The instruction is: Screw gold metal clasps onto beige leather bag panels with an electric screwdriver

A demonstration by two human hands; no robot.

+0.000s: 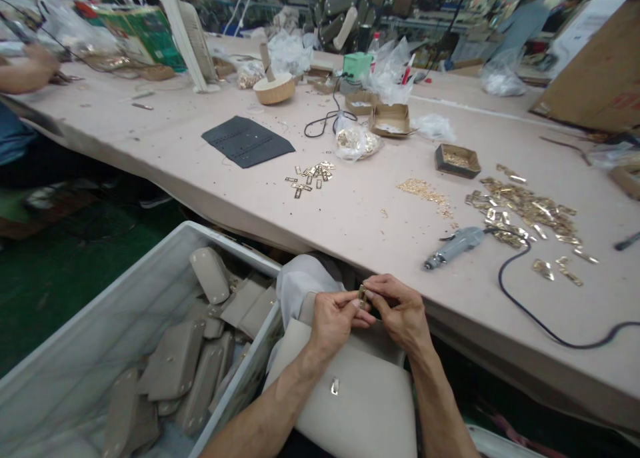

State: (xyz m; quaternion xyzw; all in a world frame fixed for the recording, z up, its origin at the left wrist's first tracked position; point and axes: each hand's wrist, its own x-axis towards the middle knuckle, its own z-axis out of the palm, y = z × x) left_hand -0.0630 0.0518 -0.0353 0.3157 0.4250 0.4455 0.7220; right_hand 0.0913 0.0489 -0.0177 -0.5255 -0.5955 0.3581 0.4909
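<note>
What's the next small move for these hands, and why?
Probably square up the small metal frame before reaching for the electric screwdriver. The left hand and right hand both have fingertips on the frame above the beige bag, while the screwdriver lies on the table.

Pale table (360,225), grey screwdriver (459,245), gold-coloured fittings (533,206)

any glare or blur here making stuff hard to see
Head view: glare glints off the gold pieces at right. Head view: the co-worker's hand at far left is blurred, the background soft. Head view: left hand and right hand look clearer.
</note>
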